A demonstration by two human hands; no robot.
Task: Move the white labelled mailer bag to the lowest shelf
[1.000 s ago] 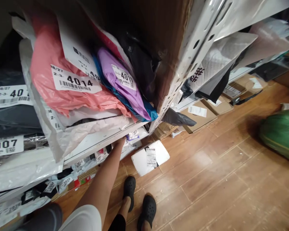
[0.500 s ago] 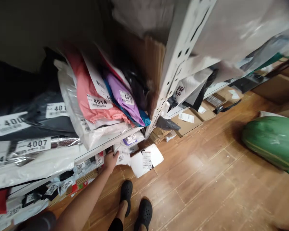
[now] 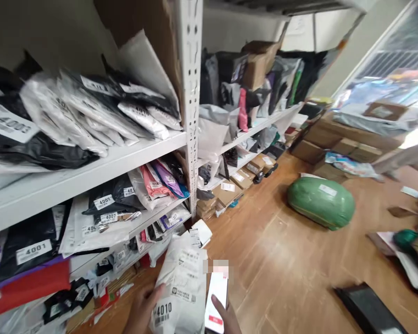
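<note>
My view has swung up from the floor and the bottom shelf since half a second ago, and my left hand (image 3: 142, 308) has come away from the low shelf with a white parcel bag (image 3: 183, 283) labelled 4010. Left fingers are curled round the bag's left edge, thumb across its front, holding it upright at the bottom of the head view. My right hand (image 3: 226, 317) grips a phone (image 3: 216, 301) from below, fingers closed on it, just right of the bag and touching it. Behind them the white metal shelving (image 3: 190, 116) is packed with numbered bags, and a green wrapped bundle (image 3: 321, 202) lies on the wooden floor (image 3: 282, 269), well apart.
</note>
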